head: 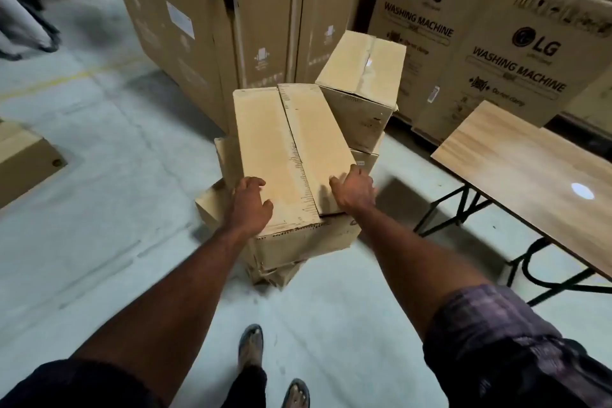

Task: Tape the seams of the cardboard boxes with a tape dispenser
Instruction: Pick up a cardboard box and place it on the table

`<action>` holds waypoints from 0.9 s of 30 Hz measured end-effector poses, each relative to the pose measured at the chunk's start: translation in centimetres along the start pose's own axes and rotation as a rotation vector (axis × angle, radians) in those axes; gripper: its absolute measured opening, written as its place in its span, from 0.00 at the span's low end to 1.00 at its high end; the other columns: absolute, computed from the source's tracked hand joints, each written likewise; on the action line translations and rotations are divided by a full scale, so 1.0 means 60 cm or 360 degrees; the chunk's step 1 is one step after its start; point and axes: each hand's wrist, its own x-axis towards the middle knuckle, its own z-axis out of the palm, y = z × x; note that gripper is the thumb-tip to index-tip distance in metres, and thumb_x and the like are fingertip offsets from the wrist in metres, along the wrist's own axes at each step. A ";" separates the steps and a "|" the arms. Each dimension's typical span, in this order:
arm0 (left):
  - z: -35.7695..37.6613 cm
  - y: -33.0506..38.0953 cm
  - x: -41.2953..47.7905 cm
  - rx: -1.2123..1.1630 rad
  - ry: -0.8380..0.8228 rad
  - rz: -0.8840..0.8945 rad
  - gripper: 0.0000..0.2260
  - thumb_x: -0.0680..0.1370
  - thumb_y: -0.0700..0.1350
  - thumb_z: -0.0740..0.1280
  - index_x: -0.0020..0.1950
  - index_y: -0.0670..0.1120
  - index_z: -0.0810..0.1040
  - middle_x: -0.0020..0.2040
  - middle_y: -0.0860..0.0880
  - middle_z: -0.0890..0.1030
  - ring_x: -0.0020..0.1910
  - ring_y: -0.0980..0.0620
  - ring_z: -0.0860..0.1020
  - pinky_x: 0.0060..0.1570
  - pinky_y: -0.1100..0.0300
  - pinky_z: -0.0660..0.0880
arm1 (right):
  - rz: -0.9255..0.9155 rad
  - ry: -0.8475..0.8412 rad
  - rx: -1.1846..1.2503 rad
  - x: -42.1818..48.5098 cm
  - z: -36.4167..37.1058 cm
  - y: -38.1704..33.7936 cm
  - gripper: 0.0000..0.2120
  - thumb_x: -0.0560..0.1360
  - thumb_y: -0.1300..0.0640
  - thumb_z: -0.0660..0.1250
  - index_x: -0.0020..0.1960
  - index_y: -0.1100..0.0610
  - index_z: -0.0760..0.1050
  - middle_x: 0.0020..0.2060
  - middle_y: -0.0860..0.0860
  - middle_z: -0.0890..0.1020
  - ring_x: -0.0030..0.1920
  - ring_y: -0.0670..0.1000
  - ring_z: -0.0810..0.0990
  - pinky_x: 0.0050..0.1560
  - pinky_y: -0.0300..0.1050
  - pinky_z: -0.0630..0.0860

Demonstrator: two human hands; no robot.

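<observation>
- Both arms are out in front of me, and the long box (291, 149) sits right between my hands, its far end pointing away from me.
- My left hand (250, 205) is clamped on the near left corner, with the fingers bent over the top face.
- My right hand (352, 190) grips the near right corner, with the fingers curled round the edge of the right flap.
- The seam (298, 156) runs lengthwise between my two hands, from the near edge to the far end. Its cut edge looks ragged, and I can't tell whether tape lies on it.
- Under my hands, the long box rests on a stack of cardboard boxes (298, 245) on the floor (116, 192). The lowest ones look crushed at the corners.
- Beyond my right hand, another box (361, 69) sits on more boxes, tilted in the view, with a glossy strip down its top.
- Off to the right of my right hand stands a wood-topped table (516, 159) on black legs.
- Further out past that hand are washing machine cartons (530, 53), and straight ahead of both hands are tall plain cartons (265, 10).
- Below my arms I see my sandalled feet (250, 344), and a rolled checked sleeve (496, 325) on my right arm.
</observation>
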 end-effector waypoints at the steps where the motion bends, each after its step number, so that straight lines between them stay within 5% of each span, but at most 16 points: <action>1: -0.001 -0.006 0.016 0.0044 0.0003 0.0000 0.19 0.76 0.44 0.70 0.67 0.46 0.74 0.68 0.46 0.71 0.68 0.44 0.70 0.68 0.51 0.69 | 0.0028 -0.0018 0.0005 0.014 0.005 -0.007 0.31 0.81 0.41 0.63 0.74 0.62 0.64 0.69 0.64 0.72 0.70 0.65 0.70 0.70 0.62 0.67; 6: 0.000 -0.033 0.105 0.0053 -0.0066 -0.0044 0.23 0.78 0.46 0.69 0.71 0.43 0.71 0.76 0.44 0.64 0.73 0.41 0.65 0.72 0.48 0.65 | 0.0202 -0.0109 0.0026 0.078 0.018 -0.029 0.36 0.79 0.38 0.65 0.75 0.61 0.60 0.71 0.64 0.69 0.72 0.66 0.68 0.70 0.61 0.66; 10: 0.004 -0.051 0.171 -0.0223 -0.0077 -0.0185 0.33 0.79 0.49 0.69 0.79 0.42 0.58 0.80 0.41 0.57 0.75 0.40 0.63 0.73 0.49 0.64 | 0.0224 -0.0151 0.0077 0.142 0.029 -0.030 0.36 0.78 0.37 0.67 0.73 0.63 0.64 0.68 0.65 0.73 0.67 0.66 0.73 0.65 0.58 0.73; 19: 0.006 -0.068 0.233 -0.0542 -0.0172 -0.0224 0.40 0.79 0.50 0.70 0.82 0.51 0.47 0.76 0.43 0.64 0.70 0.44 0.69 0.61 0.59 0.66 | 0.0246 -0.0385 0.0424 0.224 0.015 -0.027 0.36 0.77 0.39 0.70 0.78 0.55 0.64 0.70 0.55 0.75 0.67 0.58 0.75 0.63 0.46 0.71; 27: 0.018 -0.068 0.237 -0.0865 -0.0129 -0.0453 0.44 0.77 0.48 0.73 0.82 0.55 0.45 0.77 0.43 0.65 0.71 0.44 0.71 0.69 0.50 0.70 | 0.0321 -0.0481 0.0599 0.233 0.019 -0.022 0.39 0.73 0.40 0.75 0.77 0.52 0.66 0.67 0.51 0.77 0.60 0.50 0.76 0.58 0.43 0.72</action>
